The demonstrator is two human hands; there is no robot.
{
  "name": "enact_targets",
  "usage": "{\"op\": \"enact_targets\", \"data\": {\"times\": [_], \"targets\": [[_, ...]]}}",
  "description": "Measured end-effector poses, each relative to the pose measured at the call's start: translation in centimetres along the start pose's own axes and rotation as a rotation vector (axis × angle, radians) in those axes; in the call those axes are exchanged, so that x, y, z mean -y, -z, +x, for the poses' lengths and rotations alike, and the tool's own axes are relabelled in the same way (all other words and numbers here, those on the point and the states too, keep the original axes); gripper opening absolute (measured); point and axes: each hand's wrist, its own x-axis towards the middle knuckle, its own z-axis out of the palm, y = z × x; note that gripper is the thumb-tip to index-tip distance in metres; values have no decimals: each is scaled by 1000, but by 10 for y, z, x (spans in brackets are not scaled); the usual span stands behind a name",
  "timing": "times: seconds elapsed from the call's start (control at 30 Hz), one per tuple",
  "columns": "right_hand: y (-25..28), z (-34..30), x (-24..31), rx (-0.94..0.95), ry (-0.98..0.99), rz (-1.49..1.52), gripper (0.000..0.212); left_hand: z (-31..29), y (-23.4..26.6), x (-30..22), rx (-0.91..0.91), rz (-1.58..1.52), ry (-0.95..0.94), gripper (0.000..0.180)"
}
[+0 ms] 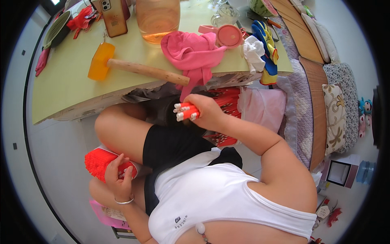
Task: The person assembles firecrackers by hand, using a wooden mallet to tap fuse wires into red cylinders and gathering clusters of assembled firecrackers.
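several red sticks [185, 115], axes sideways, point left from the right hand [206, 110].

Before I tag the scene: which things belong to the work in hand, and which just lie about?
Apparently in use:
red bundle in left hand
white-tipped red sticks in right hand
probably the red pile under the table

Apparently lying about:
phone
pink cloth
pink mug
mallet, untouched
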Motion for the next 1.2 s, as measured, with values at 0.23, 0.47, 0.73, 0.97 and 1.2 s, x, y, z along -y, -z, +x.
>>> {"op": "enact_targets", "data": {"times": [0.23,0.47,0.73,0.97,1.2], "targets": [[-22,-24,-23,-116,23,-130,40,0,0,-3,4,-18,7,39],[-19,-39,-41,-166,-88,-301,35,-2,0,-2,-13,-9,0,39],[-60,-95,-137,18,-141,-486,31,-3,0,-3,-18,8,-2,38],[-56,-140,-137,210,-92,-506,31,-1,-1,-2,-17,42,-6,37],[-50,-135,-184,47,-235,-641,30,2,1,-2,37,84,-44,38]]}}
